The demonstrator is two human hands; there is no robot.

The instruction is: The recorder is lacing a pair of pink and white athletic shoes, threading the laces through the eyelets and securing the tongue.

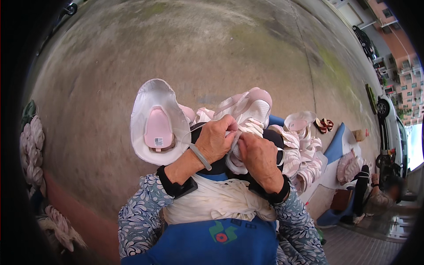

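Left hand (214,139): thumb and fingers drawn together, clamped on the white-and-pink shoe (256,110) at its lacing. Right hand (261,159): fingers curled in, clamped on the same shoe just beside the left hand; exact fingertip grip on either was hidden. Shoe sat above the lap, toe pointing to 1 o'clock from the hands. White cord (281,155) looped out at the right hand's 3 o'clock; flat grey strip (201,157) lay across the left wrist. White shoe upper with pink insole (157,128) stood at 9 o'clock, near the left hand. Bundle of cream laces (216,201) rested on the lap at 6 o'clock, above the blue apron (176,245). More pink-and-white shoes (302,152) were piled at 3 o'clock, sandals (324,125) past them at 2. Another person (375,194) was at 4 o'clock, well apart.
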